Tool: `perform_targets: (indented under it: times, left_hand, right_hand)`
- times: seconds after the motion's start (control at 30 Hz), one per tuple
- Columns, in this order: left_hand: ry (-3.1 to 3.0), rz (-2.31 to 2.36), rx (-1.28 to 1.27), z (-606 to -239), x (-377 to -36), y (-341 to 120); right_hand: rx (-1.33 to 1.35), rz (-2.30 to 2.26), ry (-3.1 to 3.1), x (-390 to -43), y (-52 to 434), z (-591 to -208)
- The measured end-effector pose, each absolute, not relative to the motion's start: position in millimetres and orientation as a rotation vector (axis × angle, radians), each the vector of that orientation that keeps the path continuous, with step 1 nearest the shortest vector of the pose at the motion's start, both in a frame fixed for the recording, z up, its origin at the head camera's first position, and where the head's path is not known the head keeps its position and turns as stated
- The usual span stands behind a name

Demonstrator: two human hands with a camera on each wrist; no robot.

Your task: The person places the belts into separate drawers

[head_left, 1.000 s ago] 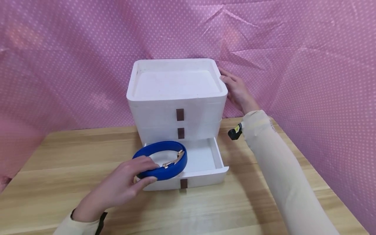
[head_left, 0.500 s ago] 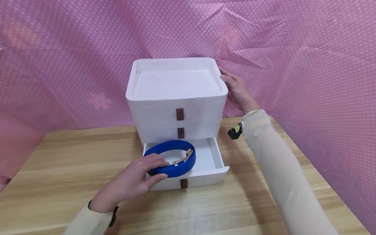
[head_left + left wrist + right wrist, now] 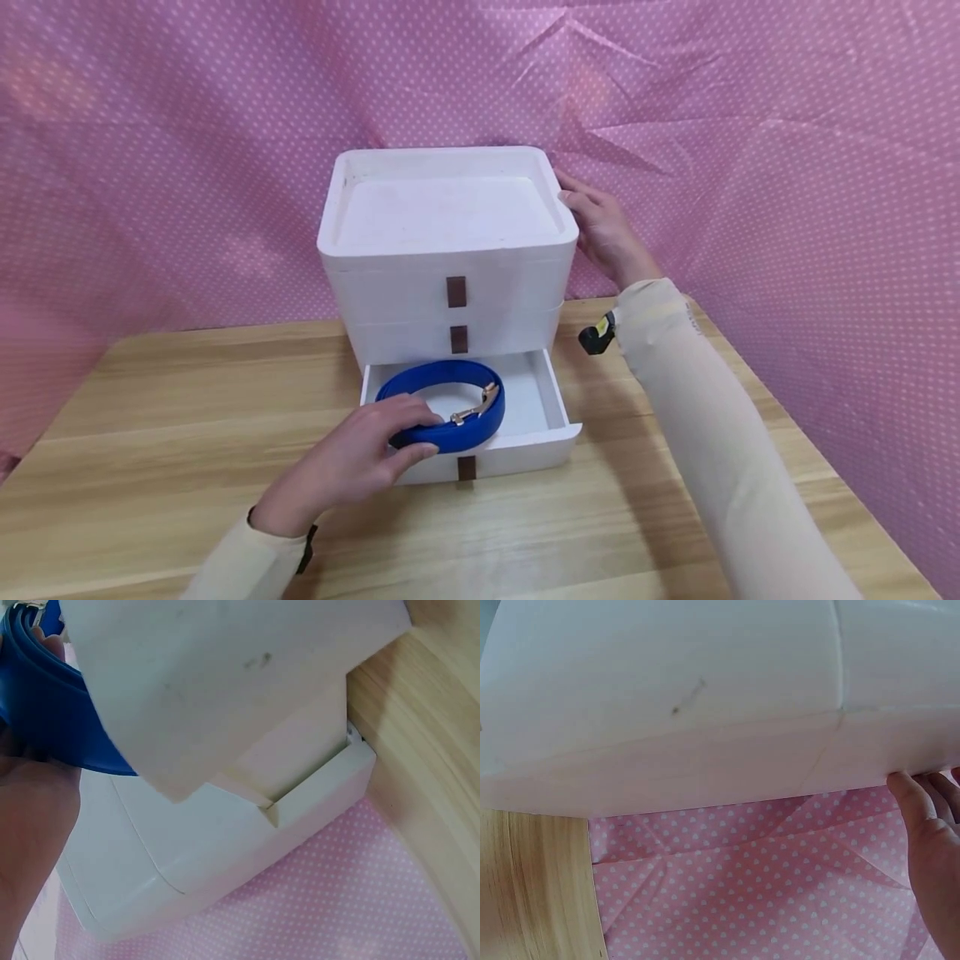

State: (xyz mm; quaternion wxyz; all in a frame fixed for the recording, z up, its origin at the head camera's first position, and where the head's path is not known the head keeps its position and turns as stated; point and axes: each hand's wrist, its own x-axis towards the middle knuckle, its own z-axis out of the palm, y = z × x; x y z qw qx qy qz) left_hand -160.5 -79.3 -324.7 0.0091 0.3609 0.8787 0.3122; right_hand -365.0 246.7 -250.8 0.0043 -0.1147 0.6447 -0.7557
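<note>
A coiled blue belt [image 3: 480,432] with a gold buckle [image 3: 476,406] is pinched at its near left side between the thumb and fingers of my left hand [image 3: 367,454]. In the head view the coil overlaps the pulled-out bottom drawer [image 3: 525,400] of a white drawer unit [image 3: 450,225]. The left wrist view shows the belt's layered band [image 3: 52,712] beside the drawer front [image 3: 225,690]. My right hand [image 3: 603,229] rests against the unit's right side near the top, its fingertips partly hidden behind the edge. The right wrist view has those fingers [image 3: 915,802] touching the white wall.
The unit stands at the back of a wooden table [image 3: 187,417], its upper two drawers shut, each with a brown tab [image 3: 457,292]. Pink dotted cloth [image 3: 247,100] hangs close behind and along the right. The unit's top is a shallow rimmed tray [image 3: 450,212].
My left hand has carried the belt to the right, from the drawer's left front corner to over the drawer. My right hand keeps its place on the unit's side.
</note>
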Motion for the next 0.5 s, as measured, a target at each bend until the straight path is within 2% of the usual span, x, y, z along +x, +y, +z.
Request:
perform_targets:
  times: [0.27,0.5]
  left_hand:
    - [2.755,0.97,1.099,-329,-165,-79]
    - [2.749,0.96,1.189,-335,-171,-73]
  right_hand:
    - [-0.318,-2.357,2.023,-365,247,-251]
    - [-0.346,-2.357,2.017,-365,247,-251]
